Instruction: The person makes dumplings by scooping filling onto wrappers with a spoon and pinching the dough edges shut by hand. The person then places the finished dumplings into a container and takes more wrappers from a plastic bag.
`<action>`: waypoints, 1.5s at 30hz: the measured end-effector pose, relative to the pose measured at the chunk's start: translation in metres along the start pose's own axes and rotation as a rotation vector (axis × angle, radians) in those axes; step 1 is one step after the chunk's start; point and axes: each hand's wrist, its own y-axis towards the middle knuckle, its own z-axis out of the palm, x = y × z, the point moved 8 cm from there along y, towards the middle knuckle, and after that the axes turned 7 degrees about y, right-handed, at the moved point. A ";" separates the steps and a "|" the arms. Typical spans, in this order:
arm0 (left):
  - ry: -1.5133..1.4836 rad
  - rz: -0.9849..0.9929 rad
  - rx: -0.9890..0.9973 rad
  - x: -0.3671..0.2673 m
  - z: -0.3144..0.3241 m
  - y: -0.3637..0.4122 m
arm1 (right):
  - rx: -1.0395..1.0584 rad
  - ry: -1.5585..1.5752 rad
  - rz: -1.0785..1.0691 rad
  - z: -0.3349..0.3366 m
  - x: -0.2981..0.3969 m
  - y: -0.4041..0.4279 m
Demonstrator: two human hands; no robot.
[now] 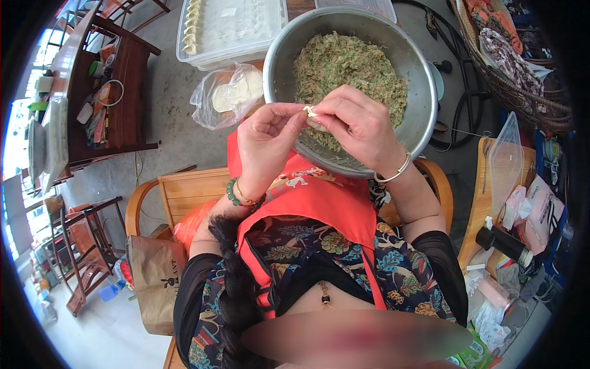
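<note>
Both hands meet over the near left part of a large metal bowl [426, 124] holding a green-flecked minced filling [350, 69]. My left hand [272, 138] pinches one end of a small dough dumpling [309, 110] between thumb and forefinger. On the other end are the fingers of my right hand [357, 127]; they hide most of it. Left of the bowl, round dough wrappers [237, 92] lie in an open clear plastic bag [203, 108]. Behind them, a translucent plastic tray [249, 27] carries a row of folded dumplings [191, 32] along its left side.
A wicker basket [484, 69] with cloths stands at the far right. Nearer on the right, a wooden board [474, 221] bears a clear lid and a black bottle [502, 244]. A brown paper bag [154, 286] stands left beside the wooden chair [193, 184]. A wooden table [124, 69] is farther left.
</note>
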 end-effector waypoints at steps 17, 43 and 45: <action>-0.836 -0.463 0.337 0.017 0.041 -0.008 | 0.012 -0.009 0.099 0.001 -0.012 0.004; -1.052 -0.385 0.392 0.011 0.036 -0.007 | 0.136 0.398 0.182 0.017 -0.032 0.008; -1.072 -0.370 0.388 0.007 0.038 -0.006 | 0.134 0.354 0.112 0.016 -0.030 0.009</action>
